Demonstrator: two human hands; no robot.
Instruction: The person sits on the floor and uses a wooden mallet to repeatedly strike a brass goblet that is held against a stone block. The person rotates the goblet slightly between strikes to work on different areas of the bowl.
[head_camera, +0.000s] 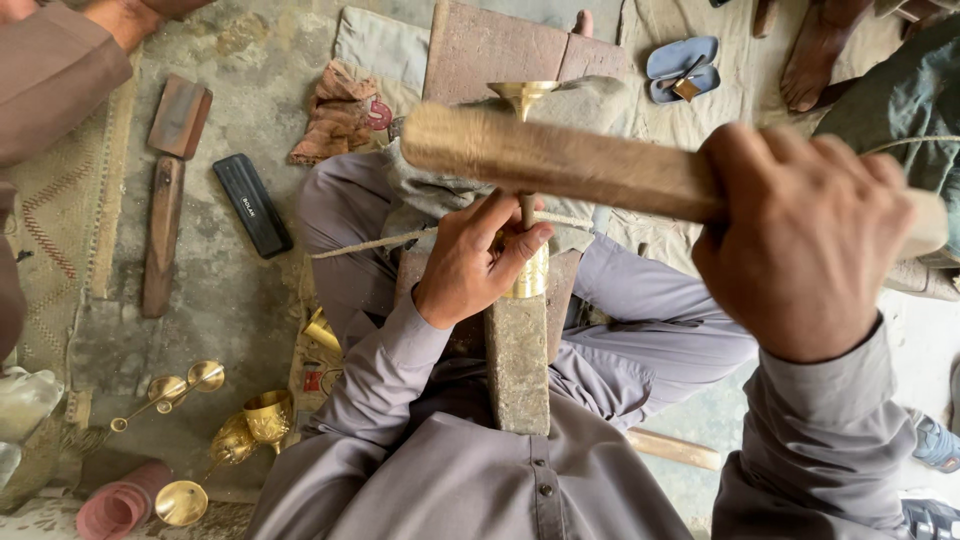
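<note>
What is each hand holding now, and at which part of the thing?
The right hand grips a wooden mallet at one end of it. The left hand holds a brass goblet by its stem, on a stone block.

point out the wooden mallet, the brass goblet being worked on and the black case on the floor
wooden mallet (560, 160), head view, middle of its blurred shaft
brass goblet (523, 95), head view, its flared end
black case (252, 204), head view, centre of its top face

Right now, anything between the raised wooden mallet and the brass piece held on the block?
Nothing visible. The right hand holds the wooden mallet raised above the brass piece. The left hand grips that piece on the stone block, its fingers wrapped close around the stem.
</note>
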